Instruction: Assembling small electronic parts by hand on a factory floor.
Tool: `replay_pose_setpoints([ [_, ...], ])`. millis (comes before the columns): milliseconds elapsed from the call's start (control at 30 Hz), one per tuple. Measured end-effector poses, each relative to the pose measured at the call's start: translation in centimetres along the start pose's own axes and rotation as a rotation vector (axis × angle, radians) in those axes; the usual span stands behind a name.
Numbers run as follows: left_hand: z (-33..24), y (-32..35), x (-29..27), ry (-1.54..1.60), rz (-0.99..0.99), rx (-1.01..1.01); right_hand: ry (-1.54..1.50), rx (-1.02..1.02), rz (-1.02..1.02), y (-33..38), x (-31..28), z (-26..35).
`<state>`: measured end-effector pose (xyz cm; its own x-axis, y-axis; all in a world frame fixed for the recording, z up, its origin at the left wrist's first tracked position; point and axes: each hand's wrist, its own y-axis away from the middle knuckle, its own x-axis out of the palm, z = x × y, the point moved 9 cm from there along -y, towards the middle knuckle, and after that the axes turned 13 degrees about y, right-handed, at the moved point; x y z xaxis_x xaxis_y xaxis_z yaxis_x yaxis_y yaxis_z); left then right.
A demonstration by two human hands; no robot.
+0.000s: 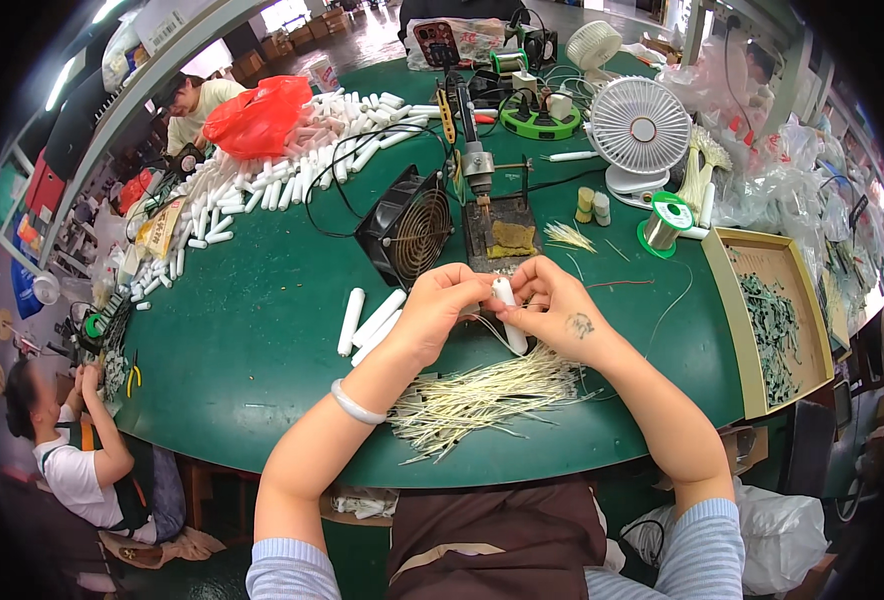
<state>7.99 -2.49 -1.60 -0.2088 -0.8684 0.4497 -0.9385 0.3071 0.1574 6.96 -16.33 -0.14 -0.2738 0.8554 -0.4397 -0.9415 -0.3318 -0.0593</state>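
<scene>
In front of me a white plastic cylinder (514, 338) stands tilted between my hands, its lower end above a bundle of thin pale wires (482, 398). My right hand (560, 308) is closed on it, with the thumb across its side. My left hand (449, 308) pinches at its upper end, but the fingertips hide what they hold. A thin white wire curves below the left fingers. To the left lie three more white cylinders (352, 322). Just beyond my hands are a yellow sponge (512, 238) and a soldering iron (477, 165) on its stand.
A black fan (407, 228) stands left of the soldering stand. Solder spool (666, 222), white fan (642, 128) and a box of small dark parts (745, 330) are on the right. White cylinders heap (292, 165) at far left under a red bag (260, 118). Two people sit at left.
</scene>
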Motion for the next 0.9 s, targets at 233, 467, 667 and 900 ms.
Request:
replay_pose_setpoints([
  [233,1.3,-1.1,-0.9,0.081,-0.049,-0.129,0.004,-0.027,0.003,-0.4,0.1,-0.3],
  [467,1.4,-1.7,-1.0,0.111,-0.094,-0.123,0.130,-0.014,-0.054,-0.4,-1.1,0.1],
  [667,1.6,-2.2,-1.6,0.127,-0.142,-0.121,0.083,-0.059,-0.173,-1.5,-2.1,-0.4],
  [900,1.3,-2.2,-1.7,0.149,-0.155,-0.111,0.094,-0.122,-0.218,-2.0,-1.8,0.6],
])
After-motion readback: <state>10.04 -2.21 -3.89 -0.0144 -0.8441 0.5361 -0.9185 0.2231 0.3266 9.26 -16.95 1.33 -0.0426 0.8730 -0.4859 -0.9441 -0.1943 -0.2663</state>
